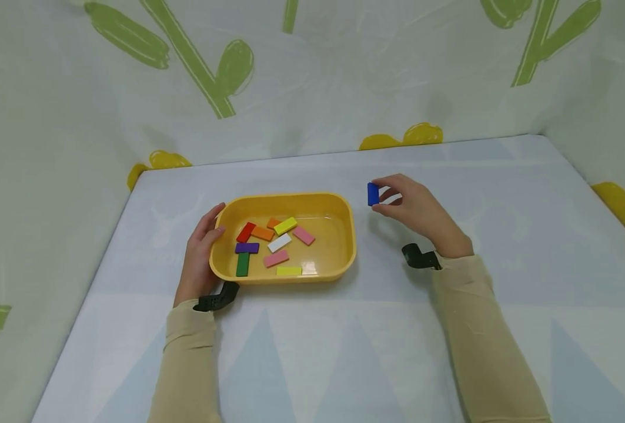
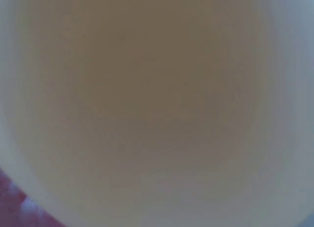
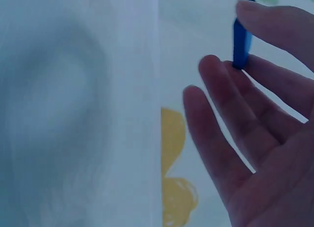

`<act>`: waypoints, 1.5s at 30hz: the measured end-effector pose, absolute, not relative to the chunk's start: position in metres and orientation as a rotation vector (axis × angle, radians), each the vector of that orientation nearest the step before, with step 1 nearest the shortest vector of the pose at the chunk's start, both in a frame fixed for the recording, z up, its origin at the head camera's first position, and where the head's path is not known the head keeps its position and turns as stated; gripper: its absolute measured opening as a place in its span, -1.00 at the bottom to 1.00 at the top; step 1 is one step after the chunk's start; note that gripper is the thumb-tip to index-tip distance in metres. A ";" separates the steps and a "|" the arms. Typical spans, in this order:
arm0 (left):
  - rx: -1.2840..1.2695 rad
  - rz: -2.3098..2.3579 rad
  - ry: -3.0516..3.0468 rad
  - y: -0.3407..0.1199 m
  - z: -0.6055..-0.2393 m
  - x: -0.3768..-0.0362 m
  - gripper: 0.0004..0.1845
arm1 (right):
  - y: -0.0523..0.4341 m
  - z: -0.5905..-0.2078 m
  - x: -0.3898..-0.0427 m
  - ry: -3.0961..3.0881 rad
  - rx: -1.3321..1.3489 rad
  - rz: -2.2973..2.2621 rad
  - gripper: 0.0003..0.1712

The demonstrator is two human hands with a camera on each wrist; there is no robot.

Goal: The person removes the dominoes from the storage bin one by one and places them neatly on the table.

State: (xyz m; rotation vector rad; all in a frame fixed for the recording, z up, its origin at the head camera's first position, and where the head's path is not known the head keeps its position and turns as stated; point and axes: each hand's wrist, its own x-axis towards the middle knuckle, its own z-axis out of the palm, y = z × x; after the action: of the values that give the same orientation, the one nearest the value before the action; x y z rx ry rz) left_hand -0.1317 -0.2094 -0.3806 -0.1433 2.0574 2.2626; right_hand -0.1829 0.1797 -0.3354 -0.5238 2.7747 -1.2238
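Note:
My right hand [image 1: 415, 208] pinches a small blue block [image 1: 373, 194] between thumb and fingers, to the right of a yellow tray [image 1: 348, 241]. In the right wrist view the blue block [image 3: 240, 43] stands nearly upright between the thumb and a finger, while the other fingers spread apart. My left hand [image 1: 198, 261] grips the tray by its left end, the thumb lying at the rim. Inside the tray lie several small blocks, among them a red block [image 1: 246, 232], a green block [image 1: 242, 264], a purple block [image 1: 247, 248] and a white block [image 1: 279, 242]. The left wrist view is a brownish blur.
A table with a pale cloth [image 1: 397, 341] patterned in blue triangles carries the tray. Behind it hangs a light backdrop [image 1: 344, 76] with green stems and yellow shapes. A black wrist device [image 1: 420, 257] sits at the right cuff, another black device [image 1: 217, 298] at the left.

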 end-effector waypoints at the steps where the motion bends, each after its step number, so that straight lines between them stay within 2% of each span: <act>1: -0.148 2.260 2.056 -0.210 -0.381 -0.131 -0.49 | 0.182 -0.337 -0.184 2.769 -0.504 -1.200 -0.42; 14: -0.155 2.261 2.075 -0.211 -0.383 -0.126 -0.50 | 0.204 -0.357 -0.192 2.695 -0.293 -0.816 -0.38; 34: -0.152 2.309 2.040 -0.207 -0.382 -0.130 -0.51 | 0.204 -0.361 -0.196 2.708 -0.246 -0.729 -0.36; 39: -0.160 2.301 2.034 -0.207 -0.382 -0.131 -0.50 | 0.206 -0.363 -0.195 2.706 -0.214 -0.746 -0.41; 45: -0.160 2.288 2.043 -0.206 -0.380 -0.132 -0.51 | 0.206 -0.367 -0.198 2.691 -0.201 -0.767 -0.33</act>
State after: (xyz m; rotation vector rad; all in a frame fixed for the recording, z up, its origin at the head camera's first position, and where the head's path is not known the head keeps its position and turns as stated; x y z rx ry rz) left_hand -0.1316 -0.2058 -0.3796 -0.1595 2.0434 2.2882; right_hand -0.1981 0.2059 -0.3666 -0.2007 2.6907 -0.7670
